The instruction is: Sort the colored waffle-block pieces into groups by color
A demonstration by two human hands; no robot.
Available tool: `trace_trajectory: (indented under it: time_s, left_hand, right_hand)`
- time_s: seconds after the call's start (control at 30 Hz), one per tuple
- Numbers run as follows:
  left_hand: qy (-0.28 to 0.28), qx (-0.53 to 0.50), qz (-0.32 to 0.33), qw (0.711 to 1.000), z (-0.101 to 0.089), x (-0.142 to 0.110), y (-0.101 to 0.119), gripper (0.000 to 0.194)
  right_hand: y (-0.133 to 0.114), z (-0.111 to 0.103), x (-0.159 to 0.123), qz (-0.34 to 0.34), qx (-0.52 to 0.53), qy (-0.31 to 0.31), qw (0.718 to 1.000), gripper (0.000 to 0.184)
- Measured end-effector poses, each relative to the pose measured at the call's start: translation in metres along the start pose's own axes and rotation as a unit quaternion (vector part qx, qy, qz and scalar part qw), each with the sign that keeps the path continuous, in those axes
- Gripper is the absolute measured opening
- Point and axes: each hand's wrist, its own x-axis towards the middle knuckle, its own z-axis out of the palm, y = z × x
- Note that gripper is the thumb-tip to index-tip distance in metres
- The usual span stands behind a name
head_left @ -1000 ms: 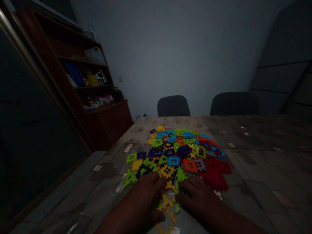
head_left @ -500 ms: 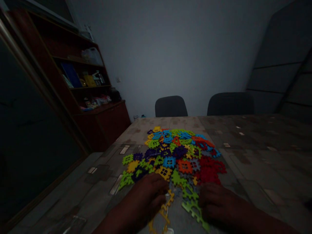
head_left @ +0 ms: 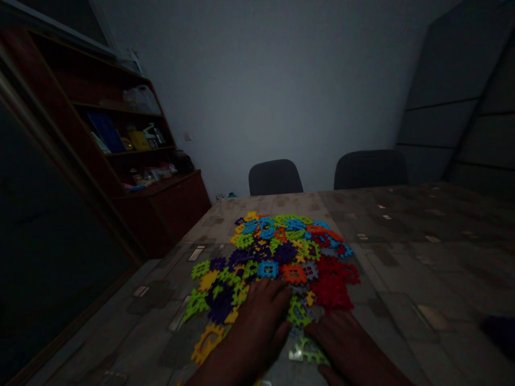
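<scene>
A heap of flat, toothed plastic tiles [head_left: 281, 252] in yellow, green, blue, purple, orange and red lies on the patterned table [head_left: 402, 268]. My left hand [head_left: 259, 316] rests flat with its fingers stretched over the near edge of the heap. My right hand [head_left: 341, 340] lies beside it, palm down on the near tiles, next to a green tile [head_left: 308, 351] and below the red ones [head_left: 332, 287]. A yellow ring-like tile [head_left: 207, 343] lies just left of my left hand. The room is very dim.
Two dark chairs [head_left: 276, 177] [head_left: 370, 169] stand at the table's far side. A wooden shelf unit [head_left: 137, 161] with assorted items stands at the left. A dark object [head_left: 499, 327] lies near the table's right edge.
My left hand has reached forward onto the heap. My right hand has shifted back toward the middle. The near tiles have been shuffled; a yellow piece now lies to the left.
</scene>
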Motion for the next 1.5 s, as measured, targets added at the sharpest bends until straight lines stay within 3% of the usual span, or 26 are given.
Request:
trace_trajectory:
  time_s: [0.17,0.33,0.47,0.53,0.63,0.9,1.07,1.23,1.33,1.5]
  left_hand:
    - [0.063,-0.060,0.081,0.993,0.006,-0.005,-0.013,0.030]
    - [0.080,-0.072,0.106,0.989,0.009,-0.004,-0.013,0.025]
    - [0.034,-0.031,0.112,0.993,0.011,-0.007,-0.008,0.038]
    - [0.029,-0.028,0.129,0.991,0.013,-0.008,-0.007,0.031]
    - [0.041,-0.044,0.162,0.985,0.018,-0.007,-0.009,0.018]
    - [0.072,-0.057,0.180,0.979,0.017,-0.003,-0.012,0.019]
    - [0.038,-0.065,0.150,0.986,0.011,-0.009,-0.005,0.015]
    - [-0.035,-0.056,0.103,0.993,0.004,-0.015,0.002,0.057]
    - [-0.073,-0.040,0.099,0.992,0.002,-0.017,0.006,0.069]
    - [-0.092,-0.034,0.081,0.992,0.001,-0.017,0.010,0.056]
  right_hand:
    - [0.001,-0.024,0.006,-0.016,0.067,-0.032,0.997,0.055]
    - [0.005,-0.040,0.011,-0.051,0.097,0.004,0.994,0.048]
    - [0.006,-0.038,0.013,-0.044,0.116,0.049,0.991,0.040]
    - [0.009,-0.034,0.013,-0.055,0.113,0.049,0.991,0.037]
    - [0.014,-0.026,0.010,-0.060,0.103,0.042,0.992,0.032]
    - [0.012,-0.032,0.003,-0.058,0.085,0.052,0.993,0.026]
    - [0.010,-0.044,0.000,-0.075,0.062,0.016,0.995,0.041]
    - [0.013,-0.049,-0.004,-0.109,0.043,-0.020,0.993,0.063]
    - [0.016,-0.050,-0.006,-0.125,0.040,-0.032,0.991,0.073]
    - [0.018,-0.050,-0.008,-0.111,0.051,-0.070,0.990,0.061]
